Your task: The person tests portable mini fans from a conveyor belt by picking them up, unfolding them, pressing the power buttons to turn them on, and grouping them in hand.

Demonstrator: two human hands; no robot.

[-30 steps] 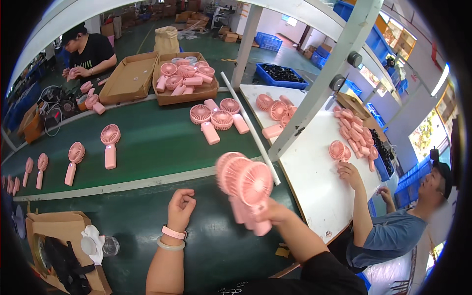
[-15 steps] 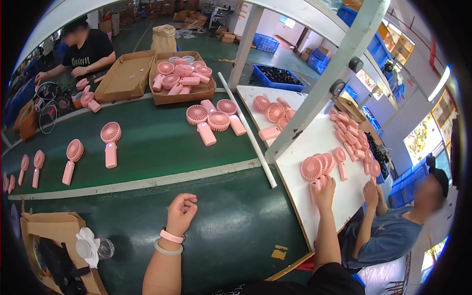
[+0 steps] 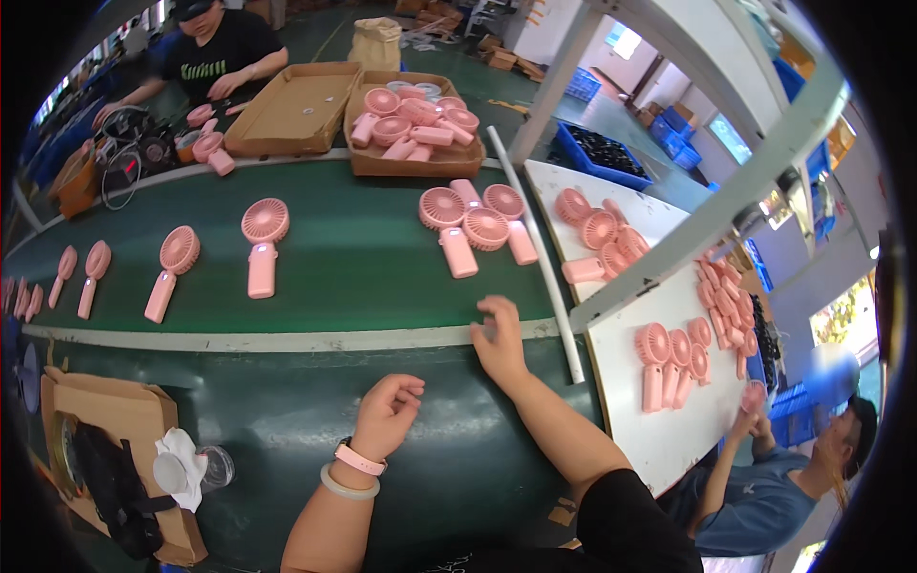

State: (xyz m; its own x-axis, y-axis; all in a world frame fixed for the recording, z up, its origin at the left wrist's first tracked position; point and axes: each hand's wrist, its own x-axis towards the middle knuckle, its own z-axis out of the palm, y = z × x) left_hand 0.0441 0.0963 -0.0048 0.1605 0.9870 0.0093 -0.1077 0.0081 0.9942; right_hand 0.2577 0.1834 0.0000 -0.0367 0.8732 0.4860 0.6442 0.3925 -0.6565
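My left hand (image 3: 389, 417), wearing a pink wristband and a pale bangle, hovers over the near dark green surface with its fingers loosely bent, thumb apart, nothing held. At the near edge of the green conveyor belt (image 3: 344, 277), my right hand (image 3: 499, 342) reaches forward, empty, with its fingers apart and slightly blurred. Beyond it lies a group of pink handheld fans (image 3: 458, 250) on the belt. Farther left, single fans (image 3: 262, 250) lie spaced along the belt. On the white table (image 3: 626, 420) at right, several pink fans (image 3: 653, 368) lie side by side.
A white bar (image 3: 540, 258) and a slanted white post (image 3: 707, 234) stand at right. A cardboard box of fans (image 3: 415, 164) sits behind the belt. A co-worker (image 3: 778, 482) holds a pink fan at right; another person (image 3: 224, 57) works at far left. An open carton (image 3: 143, 401) is near left.
My right hand has left the fan it held on the white table and moved left to the belt's edge. The view has turned. At right, the co-worker's hands now raise a fan.
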